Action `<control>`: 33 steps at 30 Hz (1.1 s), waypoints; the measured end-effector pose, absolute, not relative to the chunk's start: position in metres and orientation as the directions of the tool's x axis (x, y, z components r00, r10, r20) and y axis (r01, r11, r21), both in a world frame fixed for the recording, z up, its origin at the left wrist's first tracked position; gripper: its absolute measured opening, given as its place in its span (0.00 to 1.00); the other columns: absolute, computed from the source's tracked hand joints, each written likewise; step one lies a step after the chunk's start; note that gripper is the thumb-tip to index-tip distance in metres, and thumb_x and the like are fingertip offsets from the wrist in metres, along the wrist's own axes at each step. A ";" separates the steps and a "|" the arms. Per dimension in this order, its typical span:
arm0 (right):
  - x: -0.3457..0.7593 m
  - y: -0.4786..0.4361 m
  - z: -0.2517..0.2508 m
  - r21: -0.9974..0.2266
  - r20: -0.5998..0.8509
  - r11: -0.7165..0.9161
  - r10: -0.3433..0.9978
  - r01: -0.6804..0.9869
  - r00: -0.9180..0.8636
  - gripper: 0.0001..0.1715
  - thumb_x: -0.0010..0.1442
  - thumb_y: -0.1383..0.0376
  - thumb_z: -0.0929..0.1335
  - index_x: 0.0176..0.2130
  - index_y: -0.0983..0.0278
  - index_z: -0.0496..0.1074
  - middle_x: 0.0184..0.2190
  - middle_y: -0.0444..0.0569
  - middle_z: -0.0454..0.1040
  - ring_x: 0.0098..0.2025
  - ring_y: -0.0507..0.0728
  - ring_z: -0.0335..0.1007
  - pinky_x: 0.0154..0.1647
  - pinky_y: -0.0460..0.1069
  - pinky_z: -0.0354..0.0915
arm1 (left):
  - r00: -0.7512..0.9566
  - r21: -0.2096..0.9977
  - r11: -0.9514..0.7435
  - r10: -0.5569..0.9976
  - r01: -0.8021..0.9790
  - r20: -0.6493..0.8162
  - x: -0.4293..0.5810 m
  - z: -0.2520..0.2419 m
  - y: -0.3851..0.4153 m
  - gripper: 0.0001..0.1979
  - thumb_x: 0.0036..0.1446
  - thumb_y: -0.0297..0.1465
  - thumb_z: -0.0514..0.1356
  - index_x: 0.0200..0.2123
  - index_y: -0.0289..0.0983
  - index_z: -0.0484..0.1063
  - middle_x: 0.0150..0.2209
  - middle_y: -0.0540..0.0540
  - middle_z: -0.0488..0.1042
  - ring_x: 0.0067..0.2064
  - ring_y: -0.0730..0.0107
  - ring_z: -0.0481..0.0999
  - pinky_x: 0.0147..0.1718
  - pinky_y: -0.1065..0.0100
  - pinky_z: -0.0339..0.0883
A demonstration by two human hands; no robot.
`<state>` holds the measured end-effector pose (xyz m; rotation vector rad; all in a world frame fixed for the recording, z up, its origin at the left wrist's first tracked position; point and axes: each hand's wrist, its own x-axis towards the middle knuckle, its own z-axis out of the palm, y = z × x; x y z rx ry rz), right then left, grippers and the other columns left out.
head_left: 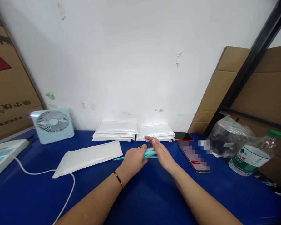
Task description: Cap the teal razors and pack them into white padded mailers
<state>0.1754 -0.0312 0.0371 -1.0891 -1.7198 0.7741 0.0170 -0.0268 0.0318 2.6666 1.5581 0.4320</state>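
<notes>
My left hand (133, 158), with a ring and a bracelet, is closed around a thin turquoise item (150, 153) in the middle of the blue table. One pointed end of the item sticks out to the left of the fist. My right hand (162, 153) is beside it with fingers stretched out, at the item's right end; whether it touches is unclear. Left of my hands lies a single white padded envelope (90, 156). Behind them are two stacks of white envelopes, the left stack (114, 129) and the right stack (155, 132).
A light blue fan (53, 125), a white power strip (7, 154) and its cable are on the left. On the right are a phone (194, 157), an orange-edged phone (184, 136), a plastic bag (229, 134) and a green-capped bottle (251, 157). A wall stands behind.
</notes>
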 end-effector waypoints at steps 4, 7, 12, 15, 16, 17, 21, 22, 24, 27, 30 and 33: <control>0.167 -0.042 0.068 -0.770 0.554 0.585 0.811 0.256 -0.187 0.27 0.64 0.52 0.50 0.57 0.57 0.55 0.56 0.50 0.60 0.58 0.57 0.55 0.55 0.54 0.57 | 0.358 0.562 -0.520 0.853 0.643 0.380 0.018 0.046 -0.031 0.06 0.56 0.34 0.51 0.34 0.38 0.62 0.30 0.50 0.72 0.31 0.69 0.72 0.29 0.71 0.63; 0.162 -0.047 0.114 -0.585 0.696 0.739 0.669 0.335 -0.261 0.30 0.57 0.53 0.64 0.57 0.56 0.57 0.56 0.49 0.59 0.58 0.59 0.54 0.55 0.55 0.56 | 0.304 0.757 -0.475 0.878 0.448 0.370 0.024 0.061 -0.033 0.11 0.58 0.37 0.49 0.32 0.37 0.64 0.28 0.50 0.71 0.28 0.71 0.71 0.27 0.70 0.63; 0.141 -0.042 0.153 -0.343 0.719 0.816 0.547 0.465 -0.429 0.15 0.51 0.58 0.69 0.40 0.59 0.70 0.39 0.46 0.70 0.42 0.56 0.66 0.43 0.50 0.62 | 0.288 0.807 -0.440 0.893 0.394 0.347 0.040 0.072 -0.034 0.07 0.53 0.30 0.51 0.28 0.35 0.67 0.25 0.47 0.72 0.32 0.65 0.72 0.29 0.67 0.66; 0.134 -0.033 0.135 -0.306 0.678 0.772 0.587 0.556 -0.441 0.08 0.54 0.60 0.67 0.28 0.63 0.70 0.28 0.45 0.69 0.32 0.52 0.66 0.34 0.47 0.61 | 0.229 0.802 -0.466 0.884 0.374 0.407 0.046 0.062 -0.030 0.07 0.50 0.27 0.53 0.34 0.35 0.66 0.35 0.45 0.74 0.40 0.62 0.72 0.35 0.66 0.68; 0.134 -0.031 0.126 -0.301 0.677 0.768 0.589 0.565 -0.440 0.09 0.55 0.61 0.67 0.28 0.63 0.69 0.28 0.45 0.69 0.32 0.52 0.65 0.34 0.47 0.60 | 0.227 0.802 -0.471 0.882 0.367 0.414 0.046 0.056 -0.029 0.08 0.50 0.26 0.53 0.36 0.35 0.66 0.37 0.44 0.74 0.43 0.62 0.72 0.37 0.66 0.68; 0.134 -0.029 0.116 -0.302 0.684 0.771 0.585 0.561 -0.436 0.08 0.55 0.61 0.66 0.28 0.63 0.69 0.28 0.45 0.69 0.32 0.52 0.65 0.34 0.47 0.60 | 0.229 0.804 -0.475 0.879 0.357 0.418 0.047 0.050 -0.027 0.09 0.50 0.26 0.53 0.38 0.35 0.66 0.39 0.43 0.74 0.45 0.61 0.71 0.39 0.65 0.68; 0.137 -0.026 0.083 -0.371 0.730 0.791 0.572 0.486 -0.375 0.04 0.56 0.66 0.64 0.31 0.63 0.69 0.30 0.46 0.70 0.35 0.52 0.66 0.36 0.46 0.62 | 0.257 0.841 -0.483 0.868 0.244 0.424 0.046 0.022 -0.022 0.12 0.49 0.27 0.55 0.40 0.34 0.64 0.43 0.42 0.73 0.45 0.62 0.71 0.42 0.63 0.67; 0.138 -0.026 0.076 -0.392 0.741 0.794 0.572 0.465 -0.352 0.04 0.56 0.68 0.64 0.31 0.63 0.69 0.30 0.46 0.70 0.35 0.52 0.66 0.36 0.46 0.62 | 0.273 0.855 -0.473 0.869 0.212 0.413 0.046 0.016 -0.021 0.13 0.49 0.27 0.56 0.40 0.34 0.64 0.43 0.43 0.73 0.45 0.62 0.71 0.42 0.63 0.67; 0.141 -0.027 0.064 -0.427 0.772 0.792 0.571 0.436 -0.280 0.05 0.55 0.69 0.64 0.31 0.63 0.69 0.29 0.45 0.70 0.34 0.52 0.67 0.35 0.46 0.62 | 0.318 0.883 -0.438 0.872 0.169 0.371 0.048 0.006 -0.021 0.12 0.46 0.26 0.57 0.38 0.34 0.65 0.40 0.44 0.74 0.42 0.63 0.72 0.39 0.65 0.68; 0.146 -0.030 0.054 -0.485 0.809 0.758 0.578 0.436 -0.106 0.03 0.54 0.69 0.65 0.30 0.63 0.70 0.28 0.45 0.70 0.32 0.52 0.67 0.34 0.47 0.63 | 0.385 0.909 -0.386 0.872 0.157 0.303 0.052 -0.001 -0.021 0.05 0.44 0.23 0.57 0.29 0.34 0.67 0.27 0.47 0.75 0.31 0.67 0.74 0.29 0.69 0.68; 0.150 -0.036 0.058 -0.518 0.812 0.725 0.584 0.453 -0.005 0.04 0.54 0.70 0.65 0.31 0.63 0.70 0.27 0.45 0.70 0.31 0.52 0.67 0.33 0.47 0.63 | 0.416 0.933 -0.334 0.874 0.136 0.252 0.057 0.003 -0.025 0.02 0.44 0.22 0.54 0.23 0.34 0.65 0.16 0.52 0.69 0.20 0.73 0.70 0.20 0.73 0.64; 0.152 -0.043 0.066 -0.463 0.841 0.757 0.539 0.460 -0.040 0.06 0.53 0.71 0.65 0.32 0.62 0.71 0.29 0.45 0.70 0.33 0.53 0.67 0.34 0.47 0.64 | 0.402 0.938 -0.343 0.868 0.057 0.292 0.058 0.010 -0.029 0.03 0.44 0.22 0.54 0.22 0.34 0.64 0.16 0.53 0.67 0.19 0.74 0.68 0.19 0.74 0.61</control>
